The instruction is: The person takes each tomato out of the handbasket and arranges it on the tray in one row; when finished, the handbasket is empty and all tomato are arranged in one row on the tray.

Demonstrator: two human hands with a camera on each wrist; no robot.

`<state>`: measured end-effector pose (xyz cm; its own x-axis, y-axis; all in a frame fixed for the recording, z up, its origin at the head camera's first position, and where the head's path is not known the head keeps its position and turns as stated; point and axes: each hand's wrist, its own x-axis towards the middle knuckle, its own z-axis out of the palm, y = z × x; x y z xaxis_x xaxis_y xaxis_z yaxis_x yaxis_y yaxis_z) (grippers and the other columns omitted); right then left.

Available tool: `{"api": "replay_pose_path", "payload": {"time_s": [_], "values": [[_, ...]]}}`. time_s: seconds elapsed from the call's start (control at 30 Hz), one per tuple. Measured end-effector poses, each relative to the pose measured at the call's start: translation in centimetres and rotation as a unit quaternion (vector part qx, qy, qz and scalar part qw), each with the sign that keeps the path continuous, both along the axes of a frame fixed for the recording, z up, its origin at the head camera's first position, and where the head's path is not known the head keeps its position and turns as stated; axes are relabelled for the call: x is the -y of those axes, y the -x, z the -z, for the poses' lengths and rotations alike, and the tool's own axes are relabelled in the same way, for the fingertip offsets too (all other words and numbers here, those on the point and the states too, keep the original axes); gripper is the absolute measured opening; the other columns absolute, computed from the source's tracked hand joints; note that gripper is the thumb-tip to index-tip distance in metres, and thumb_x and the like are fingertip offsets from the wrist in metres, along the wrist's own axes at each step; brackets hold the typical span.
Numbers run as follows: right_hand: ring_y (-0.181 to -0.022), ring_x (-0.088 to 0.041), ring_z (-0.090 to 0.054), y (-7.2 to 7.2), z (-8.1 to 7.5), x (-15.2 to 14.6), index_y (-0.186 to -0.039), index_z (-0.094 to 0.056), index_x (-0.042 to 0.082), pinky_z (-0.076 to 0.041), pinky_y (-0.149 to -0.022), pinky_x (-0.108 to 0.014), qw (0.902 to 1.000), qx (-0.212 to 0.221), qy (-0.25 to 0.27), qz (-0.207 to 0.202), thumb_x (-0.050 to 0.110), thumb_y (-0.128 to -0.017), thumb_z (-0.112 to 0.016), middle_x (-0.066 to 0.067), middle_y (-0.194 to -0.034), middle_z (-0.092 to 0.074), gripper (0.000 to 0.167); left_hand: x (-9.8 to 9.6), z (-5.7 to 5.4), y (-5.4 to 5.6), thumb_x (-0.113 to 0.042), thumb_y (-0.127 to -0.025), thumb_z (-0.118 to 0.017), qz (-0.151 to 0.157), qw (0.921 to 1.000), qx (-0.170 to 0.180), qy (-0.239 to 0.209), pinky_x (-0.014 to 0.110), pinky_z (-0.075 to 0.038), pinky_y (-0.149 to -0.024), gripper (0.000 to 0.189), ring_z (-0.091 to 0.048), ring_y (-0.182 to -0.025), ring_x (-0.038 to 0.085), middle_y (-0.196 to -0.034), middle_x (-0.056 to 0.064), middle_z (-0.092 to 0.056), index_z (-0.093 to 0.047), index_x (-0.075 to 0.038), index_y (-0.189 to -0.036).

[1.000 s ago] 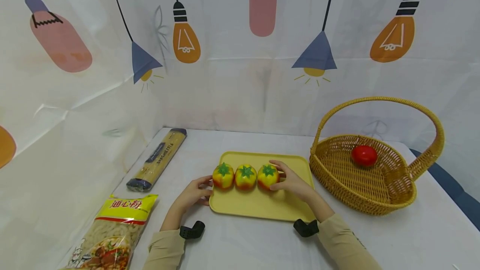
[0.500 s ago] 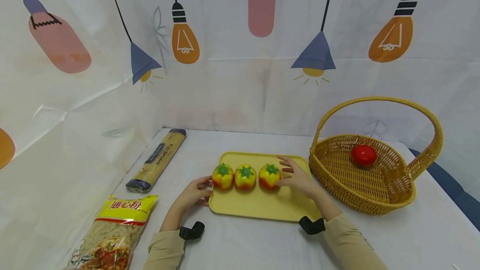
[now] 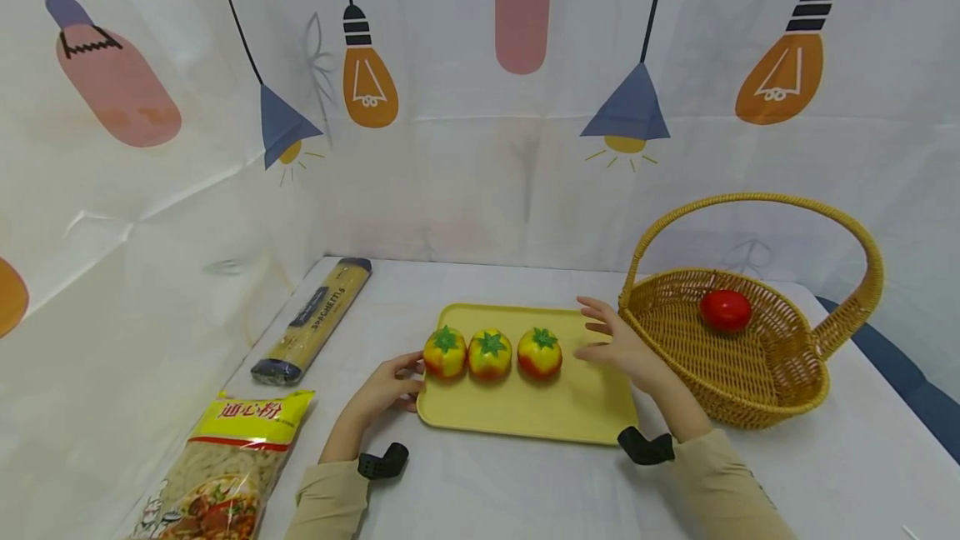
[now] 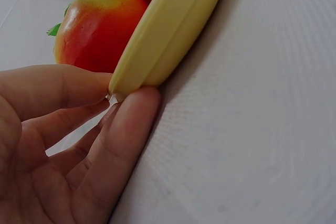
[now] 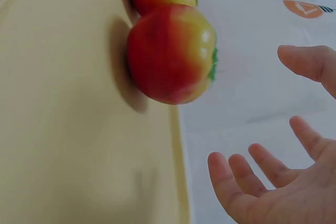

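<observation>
Three yellow-and-red round toy fruits with green leafy tops sit in a row on a yellow tray (image 3: 510, 415): a left fruit (image 3: 445, 357), a middle fruit (image 3: 490, 358) and a right fruit (image 3: 539, 359). At the tray's left edge my left hand (image 3: 384, 390) pinches the rim; the left wrist view shows the thumb (image 4: 137, 108) and a finger meeting on it. My right hand (image 3: 626, 350) holds nothing and hovers over the tray's right side, fingers spread. In the right wrist view it is apart from the nearest fruit (image 5: 170, 53).
To the right stands a wicker basket (image 3: 690, 386) with a tall handle, a shiny red tomato-like piece (image 3: 726, 310) inside. A spaghetti pack (image 3: 318, 315) lies at the back left, with a macaroni bag (image 3: 243, 452) in front. A printed white curtain (image 3: 480, 190) hangs behind the table.
My right hand has let go of the right fruit and drawn away to the right, towards the basket. That fruit sits slightly farther from the middle one. My left hand has stayed put.
</observation>
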<state>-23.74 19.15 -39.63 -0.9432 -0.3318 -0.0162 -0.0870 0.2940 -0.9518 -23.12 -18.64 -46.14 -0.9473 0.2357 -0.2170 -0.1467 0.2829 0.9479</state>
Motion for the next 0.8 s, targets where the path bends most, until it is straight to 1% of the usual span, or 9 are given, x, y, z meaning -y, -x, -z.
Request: {"api": "replay_pose_path", "payload": {"time_s": [0.2,0.4,0.5,0.63,0.8], "values": [[-0.132,-0.045,-0.018,-0.3,-0.8,-1.4,-0.147,-0.019,0.011,-0.031,-0.1,-0.06,0.9996,-0.021,0.01,0.014,0.007,-0.081,-0.068,-0.024,-0.148,-0.014,0.082,0.1,0.0,0.0,-0.005,-0.082,-0.062,0.004,1.0,0.0,-0.002,0.033,-0.057,-0.062,0.063,-0.056,-0.074,0.017,-0.122,0.02,-0.046,-0.035,0.005,-0.138],[-0.131,-0.046,-0.021,-0.6,-1.4,-2.5,-0.146,-0.021,0.007,-0.027,-0.102,-0.062,0.9989,-0.037,-0.007,0.026,0.013,-0.081,-0.069,-0.026,-0.147,-0.019,0.081,0.0,-0.2,-0.3,-0.006,-0.082,-0.062,0.005,1.0,-0.003,0.001,0.034,-0.057,-0.062,0.063,-0.057,-0.075,0.017,-0.122,0.02,-0.046,-0.035,0.005,-0.138],[-0.132,-0.047,-0.02,-0.6,-1.6,-3.0,-0.145,-0.02,0.006,-0.025,-0.103,-0.062,0.9991,-0.034,-0.006,0.026,0.013,-0.082,-0.069,-0.026,-0.146,-0.02,0.081,0.0,-0.2,-0.3,-0.006,-0.082,-0.062,0.005,1.0,-0.002,0.003,0.034,-0.057,-0.062,0.063,-0.057,-0.075,0.017,-0.122,0.02,-0.046,-0.035,0.005,-0.138],[-0.132,-0.046,-0.019,-0.8,-1.9,-3.7,-0.145,-0.019,0.004,-0.025,-0.103,-0.061,0.9993,-0.031,0.013,0.017,0.009,-0.083,-0.067,-0.026,-0.146,-0.02,0.079,0.1,-0.1,-0.2,-0.006,-0.082,-0.062,0.003,1.0,0.0,0.003,0.033,-0.057,-0.063,0.063,-0.057,-0.076,0.017,-0.122,0.02,-0.046,-0.036,0.004,-0.138],[-0.13,-0.045,-0.024,-1.0,-2.2,-4.3,-0.144,-0.02,0.002,-0.026,-0.102,-0.06,0.9987,-0.046,0.018,0.013,0.01,-0.084,-0.066,-0.025,-0.143,-0.025,0.076,0.0,-0.1,-0.1,-0.006,-0.081,-0.063,-0.002,1.0,0.002,0.0,0.033,-0.057,-0.063,0.063,-0.057,-0.075,0.018,-0.121,0.019,-0.047,-0.037,0.004,-0.137]]}}
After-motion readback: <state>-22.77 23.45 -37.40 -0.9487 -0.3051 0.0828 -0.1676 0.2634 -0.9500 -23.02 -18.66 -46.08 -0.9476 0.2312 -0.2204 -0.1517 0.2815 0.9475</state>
